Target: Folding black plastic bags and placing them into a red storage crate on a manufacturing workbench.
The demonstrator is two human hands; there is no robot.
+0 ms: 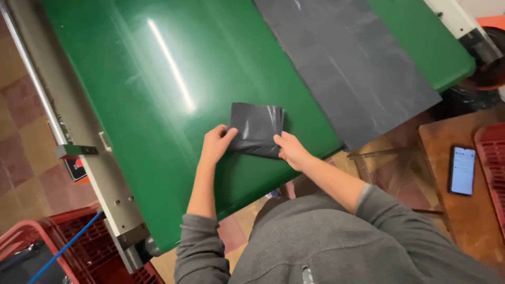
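Observation:
A folded dark grey plastic bag (258, 128) lies on the green conveyor belt (173, 79) near its front edge. My left hand (215, 144) pinches the bag's lower left corner. My right hand (290, 149) presses on its lower right edge. Both arms wear grey sleeves pushed up the forearm.
A flat, unfolded dark grey plastic sheet (347, 63) lies on the belt to the right. Red crates sit at bottom left (79, 252) and far right (492, 168). A phone (462, 170) rests on a wooden table (463, 215). The belt's metal frame (100, 173) runs along the left.

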